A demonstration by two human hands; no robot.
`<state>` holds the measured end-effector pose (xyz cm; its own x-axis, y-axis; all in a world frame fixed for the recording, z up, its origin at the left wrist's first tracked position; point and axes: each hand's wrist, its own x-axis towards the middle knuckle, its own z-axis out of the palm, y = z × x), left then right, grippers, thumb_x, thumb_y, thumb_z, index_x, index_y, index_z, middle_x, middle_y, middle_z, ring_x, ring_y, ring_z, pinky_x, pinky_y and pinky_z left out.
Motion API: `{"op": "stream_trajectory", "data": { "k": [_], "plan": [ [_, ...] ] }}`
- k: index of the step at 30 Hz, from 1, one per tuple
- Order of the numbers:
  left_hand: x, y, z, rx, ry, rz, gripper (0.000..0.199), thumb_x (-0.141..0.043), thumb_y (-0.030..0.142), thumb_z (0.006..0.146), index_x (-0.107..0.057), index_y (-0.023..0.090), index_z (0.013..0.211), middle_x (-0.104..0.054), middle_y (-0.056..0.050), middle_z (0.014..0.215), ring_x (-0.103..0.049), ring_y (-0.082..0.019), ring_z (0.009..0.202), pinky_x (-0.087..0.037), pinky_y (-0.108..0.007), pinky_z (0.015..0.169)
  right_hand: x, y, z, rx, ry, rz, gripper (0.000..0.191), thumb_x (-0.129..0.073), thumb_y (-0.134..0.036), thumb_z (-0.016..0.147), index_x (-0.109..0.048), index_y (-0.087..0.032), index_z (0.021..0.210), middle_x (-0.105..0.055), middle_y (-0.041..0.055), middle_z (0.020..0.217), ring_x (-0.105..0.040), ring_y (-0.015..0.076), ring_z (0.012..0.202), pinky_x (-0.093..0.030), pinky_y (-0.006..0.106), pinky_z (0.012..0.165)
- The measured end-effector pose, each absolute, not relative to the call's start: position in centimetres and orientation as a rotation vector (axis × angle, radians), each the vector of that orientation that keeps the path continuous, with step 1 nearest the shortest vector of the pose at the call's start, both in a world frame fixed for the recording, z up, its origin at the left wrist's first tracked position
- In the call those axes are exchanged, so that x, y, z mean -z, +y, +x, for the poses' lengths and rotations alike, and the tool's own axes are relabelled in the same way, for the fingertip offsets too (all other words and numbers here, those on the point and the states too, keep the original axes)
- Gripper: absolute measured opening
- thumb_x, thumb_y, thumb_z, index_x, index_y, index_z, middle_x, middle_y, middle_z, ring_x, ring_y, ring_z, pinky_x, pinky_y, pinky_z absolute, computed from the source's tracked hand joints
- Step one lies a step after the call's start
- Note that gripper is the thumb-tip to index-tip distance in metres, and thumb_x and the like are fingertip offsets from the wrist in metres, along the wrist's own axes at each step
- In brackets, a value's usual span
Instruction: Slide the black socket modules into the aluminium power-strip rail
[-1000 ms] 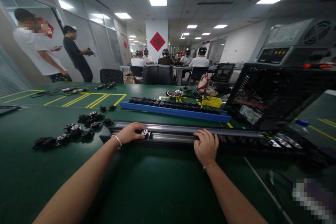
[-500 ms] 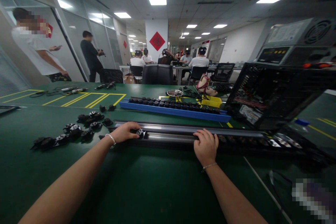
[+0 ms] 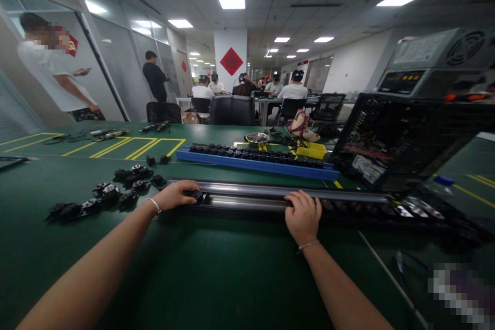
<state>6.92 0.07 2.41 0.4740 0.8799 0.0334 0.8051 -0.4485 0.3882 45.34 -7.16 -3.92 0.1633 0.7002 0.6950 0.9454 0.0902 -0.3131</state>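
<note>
A long black channel with shiny metallic inner faces [image 3: 243, 202] lies across the table in front of me. At its left end, my left hand [image 3: 176, 196] has thumb and fingers closed about a small black part [image 3: 198, 196] lying inside the channel. Farther right, my right hand [image 3: 303, 215] grips the channel with bent fingers over its edge. Beyond that hand, a row of dark parts [image 3: 348, 207] sits in the channel. A pile of similar small black parts [image 3: 110, 193], some with white markings, lies to the left of my left hand.
Behind the channel stands a blue tray [image 3: 255, 164] filled with black parts. A metal bowl [image 3: 257, 137] and a yellow tray [image 3: 312, 150] are farther back. An open computer case [image 3: 410, 139] rises at the right. People sit at far tables; two stand at left.
My left hand has slid a little to the left along the channel with the small black part. My right hand has stayed in place. A standing person in black has moved right.
</note>
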Motion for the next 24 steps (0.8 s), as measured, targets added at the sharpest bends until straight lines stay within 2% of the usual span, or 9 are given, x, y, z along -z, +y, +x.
{"op": "stream_trajectory", "data": {
  "k": [12, 24],
  "plan": [
    [-2.8, -0.2, 5.3, -0.274, 1.496, 2.351, 0.049, -0.057, 0.047, 0.067, -0.06, 0.022, 0.108, -0.057, -0.004, 0.123, -0.047, -0.023, 0.118, -0.032, -0.034, 0.103, 3.9, -7.2, 45.3, 0.413, -1.59, -1.648, 0.031, -0.04, -0.012, 0.068, -0.063, -0.021, 0.087, -0.064, 0.0032, 0.101, -0.046, 0.0208, 0.11, -0.012, 0.044, 0.104],
    [-2.6, 0.0, 2.7, -0.242, 1.568, 2.294, 0.055, -0.055, 0.049, 0.066, -0.057, 0.021, 0.114, -0.053, -0.005, 0.128, -0.045, -0.022, 0.12, -0.028, -0.034, 0.106, 3.9, -7.2, 45.3, 0.41, -1.592, -1.662, 0.031, -0.04, -0.012, 0.068, -0.063, -0.021, 0.088, -0.064, 0.0032, 0.101, -0.046, 0.0206, 0.11, -0.012, 0.044, 0.104]
  ]
}}
